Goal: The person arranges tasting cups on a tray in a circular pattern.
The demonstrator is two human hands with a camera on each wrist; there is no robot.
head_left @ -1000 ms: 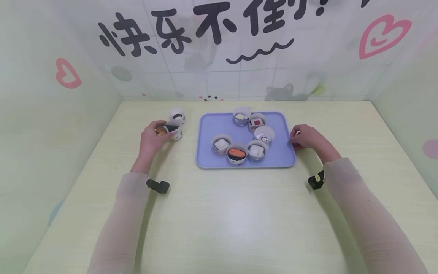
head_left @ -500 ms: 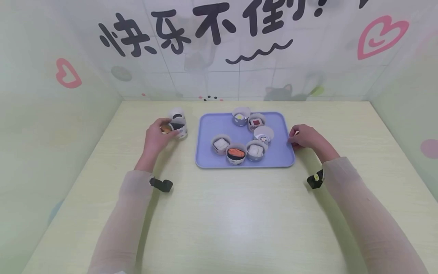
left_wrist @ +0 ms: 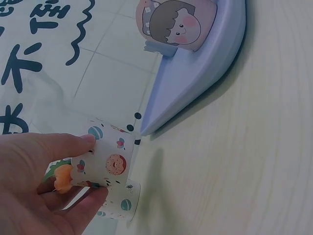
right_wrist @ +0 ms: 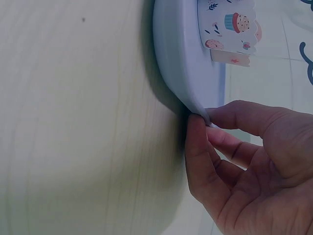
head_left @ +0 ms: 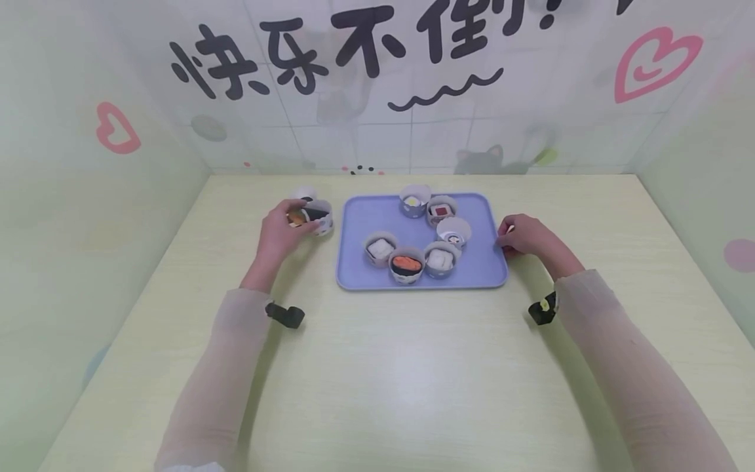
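Observation:
Left of the tray, my left hand [head_left: 280, 229] grips a patterned paper cup [head_left: 325, 226], thumb on one side and fingers on the other. Something dark, with an orange piece [left_wrist: 62, 177] beside it, sticks out of the cup on the palm side. Behind it is a second paper cup [left_wrist: 123, 203], partly hidden by the held one. My right hand [head_left: 527, 235] pinches the right rim of a blue-purple tray [head_left: 358, 223] between thumb and fingers. Several paper cups with toy sushi stand on the tray, among them one with an orange-topped piece [head_left: 407, 263].
On the tray, a cup with a red-centred piece [head_left: 441, 210] and a cup with a yellow-dotted piece [head_left: 414, 201] stand toward the back. A cup with a white piece [head_left: 381, 249] is nearest the left hand. A printed wall [head_left: 377, 144] rises behind the table [head_left: 377, 373].
My left hand has moved right and slightly back with the held cup, closer to the tray, now overlapping the second cup more. The right hand stays at the tray rim.

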